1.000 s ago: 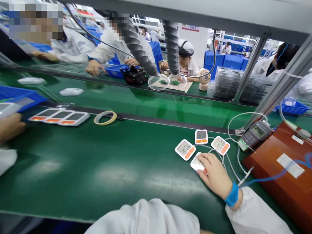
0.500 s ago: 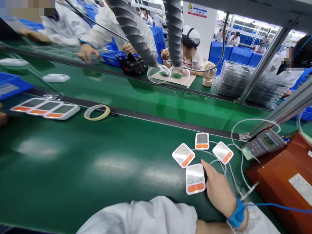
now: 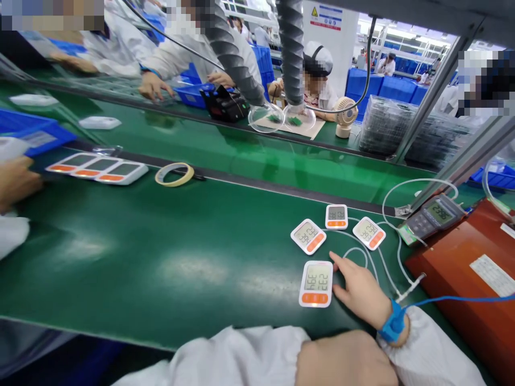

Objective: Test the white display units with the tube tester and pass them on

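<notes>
My right hand [image 3: 362,289], with a blue wrist strap [image 3: 393,321], lies palm down with index finger and thumb apart. Its fingertips are beside the right edge of the nearest white digital thermo-hygrometer [image 3: 316,284]; I cannot tell whether they touch. That meter lies flat, its lit screen above a row of orange buttons. Just beyond are three similar meters: one at left [image 3: 308,236], one at the back [image 3: 336,216] and one at right [image 3: 369,234]. My left hand [image 3: 348,359] crosses at the bottom edge, its back showing and its fingers hidden.
A tape roll [image 3: 174,175] and three joined meters [image 3: 98,169] lie farther left. A co-worker's hand [image 3: 18,182] is at the left edge. Thin white tubes run towards a grey handheld meter [image 3: 436,217] and a brown-orange box [image 3: 466,268]. A green conveyor [image 3: 257,155] runs behind.
The nearest meter has shifted left, away from the other three, and my right fingers are no longer behind its edge. My left hand has come into view. A co-worker's hand shows more at left.
</notes>
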The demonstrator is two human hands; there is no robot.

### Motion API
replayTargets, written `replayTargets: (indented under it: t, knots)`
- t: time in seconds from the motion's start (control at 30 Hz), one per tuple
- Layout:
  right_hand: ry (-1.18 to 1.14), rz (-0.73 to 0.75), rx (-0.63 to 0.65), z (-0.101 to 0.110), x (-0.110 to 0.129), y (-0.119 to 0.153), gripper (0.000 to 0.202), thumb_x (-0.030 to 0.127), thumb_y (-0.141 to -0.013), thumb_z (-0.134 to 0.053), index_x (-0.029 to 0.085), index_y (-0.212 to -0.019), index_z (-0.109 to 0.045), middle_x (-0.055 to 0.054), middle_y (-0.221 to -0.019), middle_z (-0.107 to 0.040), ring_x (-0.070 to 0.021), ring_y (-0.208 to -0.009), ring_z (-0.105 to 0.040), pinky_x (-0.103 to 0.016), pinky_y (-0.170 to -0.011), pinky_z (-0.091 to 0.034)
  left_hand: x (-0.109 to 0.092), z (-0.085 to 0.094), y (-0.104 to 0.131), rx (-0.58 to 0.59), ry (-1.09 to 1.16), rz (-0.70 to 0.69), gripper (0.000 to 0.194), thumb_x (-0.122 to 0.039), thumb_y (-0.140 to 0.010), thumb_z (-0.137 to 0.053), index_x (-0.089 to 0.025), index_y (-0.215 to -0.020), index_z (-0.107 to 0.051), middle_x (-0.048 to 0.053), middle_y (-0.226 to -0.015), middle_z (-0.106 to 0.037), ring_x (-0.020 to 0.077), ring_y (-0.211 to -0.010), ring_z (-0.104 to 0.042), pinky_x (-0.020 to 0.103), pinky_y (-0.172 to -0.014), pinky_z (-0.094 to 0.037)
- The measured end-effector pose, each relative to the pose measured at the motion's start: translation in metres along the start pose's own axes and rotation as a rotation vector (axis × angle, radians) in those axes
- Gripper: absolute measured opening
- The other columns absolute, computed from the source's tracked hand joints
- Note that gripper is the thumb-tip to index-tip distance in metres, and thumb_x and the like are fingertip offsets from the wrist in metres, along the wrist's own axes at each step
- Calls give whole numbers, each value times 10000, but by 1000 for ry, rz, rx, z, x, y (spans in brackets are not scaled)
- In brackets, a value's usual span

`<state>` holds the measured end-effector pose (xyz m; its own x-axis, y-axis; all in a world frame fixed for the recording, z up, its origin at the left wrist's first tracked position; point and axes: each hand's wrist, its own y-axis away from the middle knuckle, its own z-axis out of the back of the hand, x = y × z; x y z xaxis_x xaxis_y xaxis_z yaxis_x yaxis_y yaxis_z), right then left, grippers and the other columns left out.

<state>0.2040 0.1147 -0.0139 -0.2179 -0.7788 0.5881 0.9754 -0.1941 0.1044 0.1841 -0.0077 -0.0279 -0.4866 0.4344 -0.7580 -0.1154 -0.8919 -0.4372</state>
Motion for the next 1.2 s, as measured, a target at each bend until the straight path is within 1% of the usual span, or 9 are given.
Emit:
replayTargets:
  t: [0.07, 0.13, 0.27, 0.4, 0.57, 0.77, 0.87, 1.0, 1.2]
  knots:
    - [-12, 5, 16, 1, 3, -1, 632, 84, -825, -596, 185, -1440, -492, -70, -1135, -697, -240, -1020, -673, -374, -937, -529, -5, 25, 17, 26, -60, -63, 141, -228, -914, -560, -268, -960, -688, 56, -789, -692, 184, -766, -652, 294, -710, -554]
    - [-10, 20, 25, 1, 6, -1, 499, 107, -857, -608, 184, -1349, -573, -58, -1045, -713, -235, -960, -681, -360, -887, -535, -7, 53, 40, -93, -262, -16, 290, -140, -893, -499, -209, -1136, -641, 110, -954, -717, 232, -936, -668, 366, -848, -566]
    - [44, 92, 26, -3, 13, 0, 275, 144, -905, -608, 184, -1173, -649, -52, -964, -706, -232, -879, -676, -344, -800, -528, 0, 84, 88, -483, -550, 483, 423, -213, -905, -549, -245, -1326, -552, 141, -1367, -590, 302, -1257, -576, 496, -1051, -495]
    - [37, 242, 34, -13, 16, 4, 286, 150, -919, -621, 212, -1198, -629, -32, -972, -704, -214, -885, -672, -322, -799, -522, 7, 76, 103, -531, -245, 797, 599, -352, -852, -638, -249, -1419, -475, 126, -1347, -624, 293, -1158, -649, 456, -987, -549]
    - [-41, 374, 3, -13, 13, 6, 265, 108, -971, -505, 218, -1165, -647, -40, -1115, -691, -172, -1004, -662, -274, -867, -518, 7, 58, 87, -614, 76, 793, 637, -313, -745, -732, -257, -1350, -540, 124, -1313, -645, 298, -1118, -661, 447, -974, -539]
    - [-178, 403, 8, 4, 15, 8, 263, 102, -961, -469, 211, -1059, -687, -45, -1195, -650, -146, -1048, -643, -253, -922, -509, 9, 61, 78, -692, 484, 756, 701, -337, -655, -857, -283, -1288, -562, 96, -1260, -648, 264, -1016, -667, 363, -874, -537]
    - [-210, 393, 20, 9, 18, 8, 246, 114, -960, -459, 201, -1003, -686, -61, -1205, -640, -146, -1026, -646, -261, -921, -516, 9, 63, 71, -772, 772, 772, 757, -409, -663, -866, -277, -1312, -501, 40, -1002, -693, 170, -742, -649, 273, -678, -519]
    - [-249, 407, -22, 4, 18, 8, 204, 141, -960, -494, 198, -1038, -674, -66, -1218, -655, -153, -1039, -648, -263, -917, -522, 10, 64, 63, -907, 891, 800, 762, -468, -702, -844, -251, -1313, -445, -38, -739, -614, 106, -588, -551, 211, -571, -454]
    - [-144, 415, -221, -5, 16, 10, 233, 233, -1013, -450, 200, -998, -680, -36, -869, -709, -147, -781, -666, -245, -729, -498, 8, 64, 63, -717, 941, 718, 908, -561, -720, -805, -302, -1434, -308, -16, -830, -615, 145, -645, -604, 233, -555, -485]
